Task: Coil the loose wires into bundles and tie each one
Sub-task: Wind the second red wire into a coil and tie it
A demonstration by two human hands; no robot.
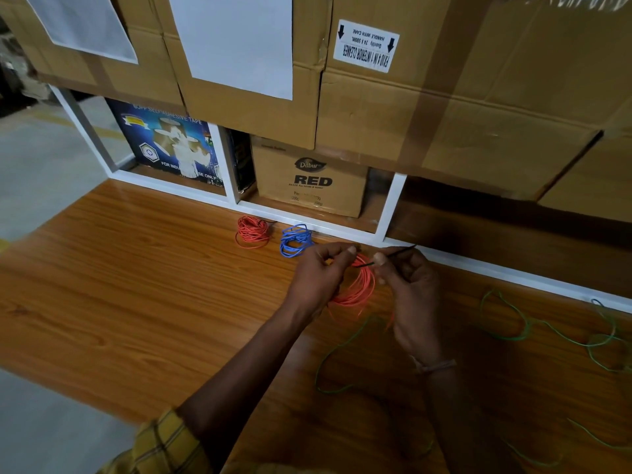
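Right hand [408,285] pinches thin black tie [396,253] over looped orange coil [359,285]

Glossy wood-grain table [143,289], cardboard boxes [444,107]

Cardboard boxes [427,107] stacked on white shelving [393,200] — wooden table [136,285].

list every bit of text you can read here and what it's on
"Dabur RED": brown carton in the shelf; smaller print below blurred.
"SELF ADHESIVE TAPE", "FOR INDU... SE ONLY": blue box, partly blurred.
"FXYIO 4 IN 1 INTERIOR CLEANER", "Quantity 24 x 500ML", "HANDLE WITH CARE": upside-down white label.
White sheets: blank.
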